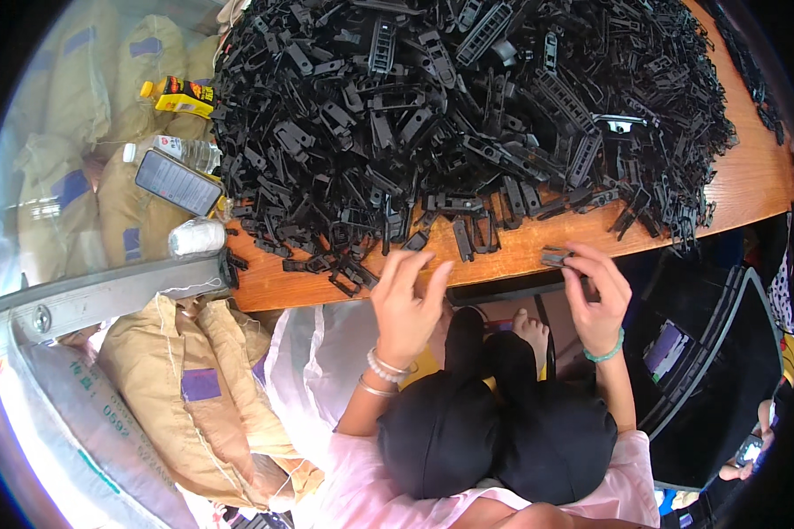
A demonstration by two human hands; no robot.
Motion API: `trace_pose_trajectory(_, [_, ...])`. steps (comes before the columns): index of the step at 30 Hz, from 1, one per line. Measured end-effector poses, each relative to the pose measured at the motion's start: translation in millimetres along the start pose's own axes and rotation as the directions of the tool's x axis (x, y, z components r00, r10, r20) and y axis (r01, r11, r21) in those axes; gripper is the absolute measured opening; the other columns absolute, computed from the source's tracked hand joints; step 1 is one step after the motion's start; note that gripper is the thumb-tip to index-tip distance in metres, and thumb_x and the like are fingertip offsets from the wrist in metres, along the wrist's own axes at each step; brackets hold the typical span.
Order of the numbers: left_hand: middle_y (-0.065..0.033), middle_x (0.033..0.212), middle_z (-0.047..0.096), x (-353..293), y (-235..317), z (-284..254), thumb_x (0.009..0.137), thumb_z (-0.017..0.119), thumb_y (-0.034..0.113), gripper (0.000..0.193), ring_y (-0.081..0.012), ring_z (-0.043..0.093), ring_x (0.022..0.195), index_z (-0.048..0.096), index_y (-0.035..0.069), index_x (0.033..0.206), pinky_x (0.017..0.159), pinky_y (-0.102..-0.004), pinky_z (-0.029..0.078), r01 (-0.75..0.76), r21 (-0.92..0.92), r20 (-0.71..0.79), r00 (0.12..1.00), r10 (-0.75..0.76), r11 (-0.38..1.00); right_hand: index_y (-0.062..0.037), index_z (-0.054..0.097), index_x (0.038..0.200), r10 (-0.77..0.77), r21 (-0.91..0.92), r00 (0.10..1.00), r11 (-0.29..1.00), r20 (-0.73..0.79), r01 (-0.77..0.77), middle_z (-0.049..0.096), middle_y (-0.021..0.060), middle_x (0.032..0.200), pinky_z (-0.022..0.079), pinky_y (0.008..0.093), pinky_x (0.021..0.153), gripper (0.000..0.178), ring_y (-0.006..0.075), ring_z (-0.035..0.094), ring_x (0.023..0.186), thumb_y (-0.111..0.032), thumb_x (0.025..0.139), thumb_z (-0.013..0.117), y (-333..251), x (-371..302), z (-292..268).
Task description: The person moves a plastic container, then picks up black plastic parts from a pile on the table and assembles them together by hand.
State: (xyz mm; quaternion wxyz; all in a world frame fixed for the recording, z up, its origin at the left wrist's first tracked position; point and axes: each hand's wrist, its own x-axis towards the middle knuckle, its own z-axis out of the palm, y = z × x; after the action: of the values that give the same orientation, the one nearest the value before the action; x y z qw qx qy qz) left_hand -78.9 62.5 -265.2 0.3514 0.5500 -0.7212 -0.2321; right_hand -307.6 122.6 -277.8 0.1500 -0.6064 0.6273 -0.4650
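Observation:
My right hand [600,295], with a pale green bead bracelet at its wrist, is closed on a small dark plastic part [553,257]. Thumb and fingertips pinch it just off the table's near edge. My left hand [408,300], wearing bracelets, is raised at the same edge with thumb and fingers apart and nothing visible between them. A small black plastic part [415,241] lies by its fingertips. Beyond both hands, a large heap of black plastic parts [468,132] covers most of the table. Several loose pieces, such as a flat black clip-like part [462,240], lie along its front.
The orange-brown wooden table [278,289] ends just before my knees. At its left stand a yellow bottle [185,95], a clear bottle [194,154], a phone [178,182] and a white thread spool [197,238]. Tan sacks [194,388] fill the left; a black bin [697,370] stands right.

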Motion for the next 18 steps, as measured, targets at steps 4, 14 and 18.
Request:
trace_pose_trajectory(4, [-0.0059,0.071,0.054,16,13,15,0.077,0.069,0.003,0.010,-0.0086,0.047,0.052,0.062,-0.004,0.080,0.049,-0.0238,0.037,0.078,-0.035,0.081,0.994,-0.075,0.996,0.0020,0.063,0.086,0.026,0.102,0.999,0.994,0.047,-0.031,0.064,0.0146,0.095,0.051,0.0326,0.071,0.018,0.0279,0.064,0.082,0.009,0.069,0.067,-10,-1,13])
trace_pose_trajectory(14, [-0.0045,0.091,0.058,5,21,8,0.076,0.068,-0.003,0.032,-0.0064,0.056,0.064,0.053,0.000,0.104,0.054,-0.0189,0.045,0.300,-0.384,0.358,0.920,-0.159,0.873,0.0017,0.067,0.088,0.206,0.259,0.978,0.943,0.038,-0.209,0.065,0.0128,0.094,0.051,0.0305,0.071,0.018,0.0236,0.064,0.082,0.007,0.070,0.068,-18,-2,10])
trace_pose_trajectory(18, [-0.0050,0.089,0.058,16,36,16,0.076,0.069,-0.005,0.051,-0.0064,0.056,0.063,0.047,0.001,0.122,0.052,-0.0181,0.045,0.493,-0.498,0.558,0.812,-0.171,0.713,0.0019,0.068,0.087,0.069,0.344,0.997,0.936,0.040,-0.078,0.066,0.0142,0.093,0.052,0.0292,0.071,0.017,0.0228,0.066,0.082,0.006,0.071,0.069,-29,2,14])
